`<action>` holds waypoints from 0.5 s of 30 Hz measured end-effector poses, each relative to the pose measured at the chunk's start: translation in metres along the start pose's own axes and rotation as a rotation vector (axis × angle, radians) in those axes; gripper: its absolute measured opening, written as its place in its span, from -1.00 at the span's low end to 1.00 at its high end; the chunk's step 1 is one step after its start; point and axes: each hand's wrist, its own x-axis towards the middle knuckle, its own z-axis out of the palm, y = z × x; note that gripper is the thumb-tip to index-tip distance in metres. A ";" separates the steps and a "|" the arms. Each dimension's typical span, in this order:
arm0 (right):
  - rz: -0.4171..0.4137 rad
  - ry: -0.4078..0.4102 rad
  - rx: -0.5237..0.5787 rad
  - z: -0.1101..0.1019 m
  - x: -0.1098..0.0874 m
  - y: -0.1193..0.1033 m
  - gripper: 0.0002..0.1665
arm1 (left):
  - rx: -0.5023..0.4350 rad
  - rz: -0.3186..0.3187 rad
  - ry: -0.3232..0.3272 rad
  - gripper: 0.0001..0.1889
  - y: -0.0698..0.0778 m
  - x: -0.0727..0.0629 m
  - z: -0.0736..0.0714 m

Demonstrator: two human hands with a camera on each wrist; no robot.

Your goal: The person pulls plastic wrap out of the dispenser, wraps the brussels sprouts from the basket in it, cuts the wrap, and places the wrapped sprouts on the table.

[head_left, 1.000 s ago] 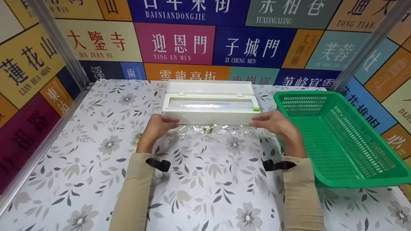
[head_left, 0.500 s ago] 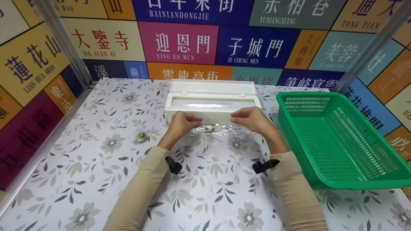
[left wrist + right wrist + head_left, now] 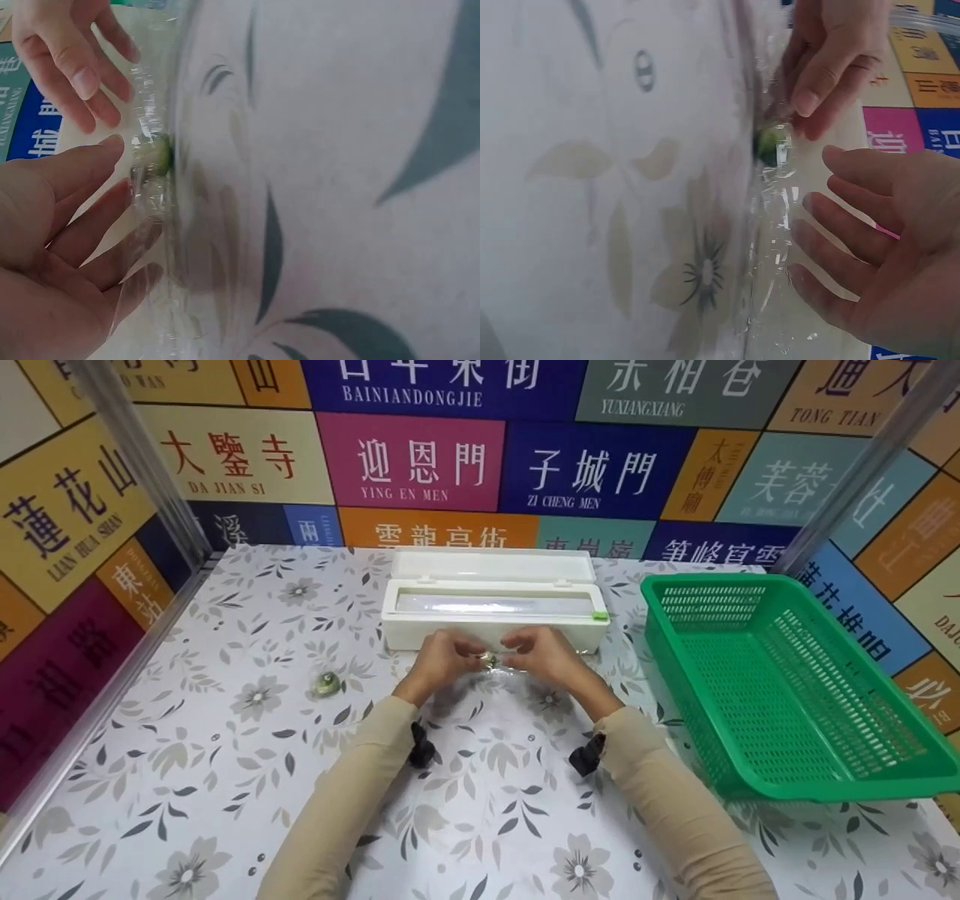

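Note:
A sheet of clear cling film [image 3: 154, 82] lies in front of a white cling film dispenser [image 3: 495, 630], whose lid [image 3: 493, 564] stands open. On the film sits a small round green thing [image 3: 489, 660], partly hidden by glare and folds. My left hand [image 3: 446, 664] is just left of it, fingers extended at the crumpled film. My right hand [image 3: 547, 660] is to its right, fingers spread and slightly bent along the film's edge, thumb apart. Another small green lump [image 3: 327, 684] with a knobbed top rests on the table to the left.
A green plastic basket [image 3: 795, 791] stands at the right. A green slider [image 3: 599, 616] sits at the dispenser's right end. The flower-patterned tablecloth [image 3: 420, 840] covers the table, with a sign-printed wall [image 3: 412, 499] behind.
Both hands have moved inward from the dispenser's two ends, coming together on either side of the small green thing on the film. The dispenser and the other lump have stayed put.

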 end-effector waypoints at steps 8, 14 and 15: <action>0.023 -0.025 -0.042 0.010 0.006 0.002 -0.56 | 0.010 -0.021 0.012 -0.68 -0.005 0.004 0.001; -0.022 -0.037 -0.160 0.017 0.011 0.001 -0.55 | 0.051 0.000 0.014 -0.72 -0.007 0.004 0.001; -0.020 -0.036 -0.172 0.018 0.011 0.001 -0.55 | 0.056 0.010 0.011 -0.73 -0.007 0.004 0.002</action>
